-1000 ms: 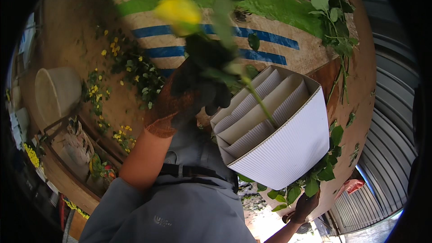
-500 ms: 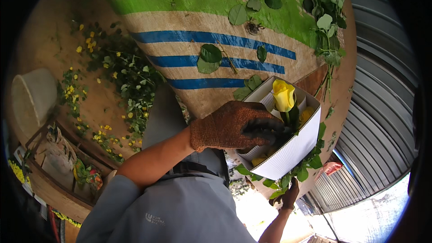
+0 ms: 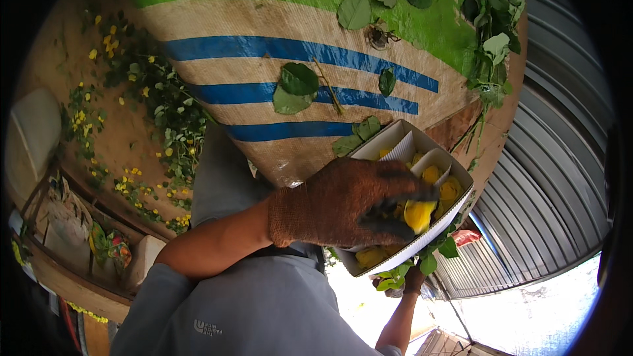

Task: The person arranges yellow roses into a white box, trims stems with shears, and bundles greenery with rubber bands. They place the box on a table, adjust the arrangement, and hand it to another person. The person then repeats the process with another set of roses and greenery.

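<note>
A white cardboard box (image 3: 422, 240) with corrugated dividers holds several yellow roses (image 3: 451, 190), their heads showing in its compartments. My left hand (image 3: 330, 204), in a brown knitted glove with blackened fingers, reaches over the box. Its thumb and fingers curve around one yellow rose (image 3: 419, 216) near the right wall; slight blur softens the fingertips. Below the box, green leaves and stems (image 3: 428, 262) stick out. Beneath them my right hand (image 3: 407, 282) is closed around the stems, though leaves and the box partly hide its fingers.
Under the loose leaves (image 3: 298, 79) lies a woven sack (image 3: 264, 13) with green and blue bands. Leafy stems (image 3: 494, 33) hang at the far right beside a corrugated metal wall (image 3: 560, 145). At left are a pale bucket (image 3: 33, 138), a wooden crate (image 3: 72, 277) and fallen petals.
The rose that stood up above the box is now lower, between my left fingers. The box has tilted, showing more rose heads. My right hand has shifted slightly left.
</note>
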Tool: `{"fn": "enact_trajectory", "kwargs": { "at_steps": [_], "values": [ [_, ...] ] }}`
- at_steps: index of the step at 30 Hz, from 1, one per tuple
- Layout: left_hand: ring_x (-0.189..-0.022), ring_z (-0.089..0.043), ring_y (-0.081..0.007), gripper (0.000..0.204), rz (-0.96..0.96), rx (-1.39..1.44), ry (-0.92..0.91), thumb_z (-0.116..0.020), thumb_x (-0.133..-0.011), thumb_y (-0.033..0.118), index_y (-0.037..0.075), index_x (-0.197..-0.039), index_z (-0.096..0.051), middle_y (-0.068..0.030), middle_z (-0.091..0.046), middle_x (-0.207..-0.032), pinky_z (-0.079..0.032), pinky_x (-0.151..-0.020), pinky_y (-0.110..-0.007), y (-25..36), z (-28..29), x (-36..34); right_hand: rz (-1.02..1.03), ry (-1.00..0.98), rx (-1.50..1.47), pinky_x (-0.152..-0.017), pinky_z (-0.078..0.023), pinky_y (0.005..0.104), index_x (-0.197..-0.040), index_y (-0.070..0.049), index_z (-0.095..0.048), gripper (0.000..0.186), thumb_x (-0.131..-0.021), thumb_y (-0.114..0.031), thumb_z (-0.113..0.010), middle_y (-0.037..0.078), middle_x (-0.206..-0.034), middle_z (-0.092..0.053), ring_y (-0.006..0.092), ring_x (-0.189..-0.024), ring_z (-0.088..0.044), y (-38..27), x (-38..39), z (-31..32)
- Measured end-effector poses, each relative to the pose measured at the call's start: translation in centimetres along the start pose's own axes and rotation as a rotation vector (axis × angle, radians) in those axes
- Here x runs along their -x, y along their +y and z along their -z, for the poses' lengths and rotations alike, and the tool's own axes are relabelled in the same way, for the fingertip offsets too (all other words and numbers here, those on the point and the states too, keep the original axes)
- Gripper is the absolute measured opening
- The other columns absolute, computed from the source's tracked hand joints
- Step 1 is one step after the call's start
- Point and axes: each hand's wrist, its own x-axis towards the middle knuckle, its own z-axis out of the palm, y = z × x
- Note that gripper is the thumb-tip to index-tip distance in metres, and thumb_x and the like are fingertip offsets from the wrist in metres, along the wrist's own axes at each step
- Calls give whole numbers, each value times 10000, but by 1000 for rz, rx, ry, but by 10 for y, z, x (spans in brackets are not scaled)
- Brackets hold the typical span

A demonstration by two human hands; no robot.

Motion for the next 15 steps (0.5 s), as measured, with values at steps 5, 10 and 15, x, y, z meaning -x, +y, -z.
{"fn": "enact_trajectory", "kwargs": {
  "at_steps": [5,10,15],
  "values": [
    [-958,-715,-296,526,-52,-23,41,-803,-821,335,113,-1280,-674,-113,-698,-1156,-600,-798,-402,-4,-8,1,223,-110,262,-1040,-436,463,-1120,17,-652,281,-848,-26,-600,216,-1156,-663,426,-1158,-574,19,1,10],
    [-897,-712,-252,534,-44,-174,49,-709,-875,243,137,-1382,-578,-90,-659,-1152,-610,-725,-385,-3,-18,5,-118,-9,-223,-853,-498,329,-1095,-17,-644,247,-920,-193,-641,75,-1055,-648,204,-964,-614,41,3,8],
    [-852,-694,-246,540,66,-235,49,-648,-917,203,136,-1439,-525,-128,-622,-1123,-610,-685,-386,0,-24,14,-620,170,-1020,-779,-522,324,-1282,-19,-542,409,-990,-298,-605,38,-1074,-634,164,-844,-612,48,7,6]
  ]
}}
